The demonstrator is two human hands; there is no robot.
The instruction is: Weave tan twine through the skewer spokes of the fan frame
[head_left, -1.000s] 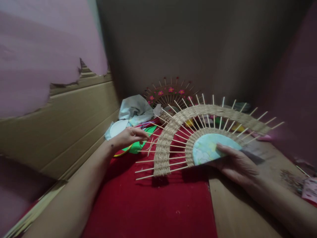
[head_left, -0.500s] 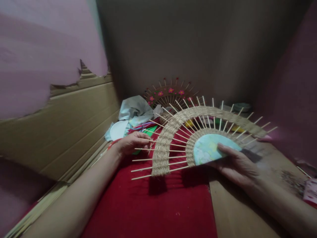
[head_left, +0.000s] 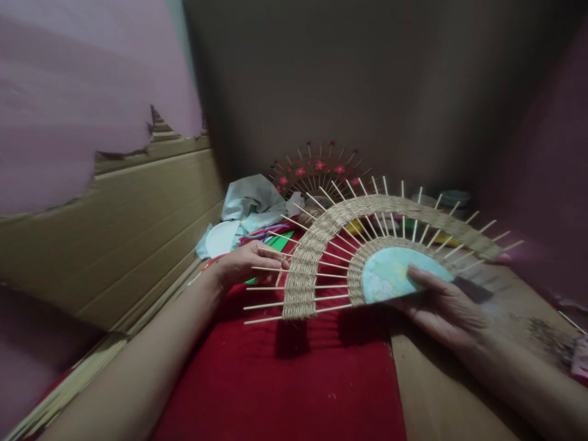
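Head view, clock directions taken from the frame's centre: nearest, a red cloth (head_left: 285,380) spreads at 6 o'clock, beside bare wooden surface (head_left: 441,398) at 5. At 4 o'clock the right hand (head_left: 441,300) clamps the pale blue half-disc (head_left: 397,272) of the woven fan (head_left: 301,272), thumb on top, fingers underneath. The fan arches from 7 through 1 to 4. At 8 the left hand (head_left: 255,263) is among its stick ends; whether its fingers pinch one, I cannot tell. Farther, crumpled grey fabric (head_left: 252,199) lies at 10, a flowered fan (head_left: 320,166) at 1.
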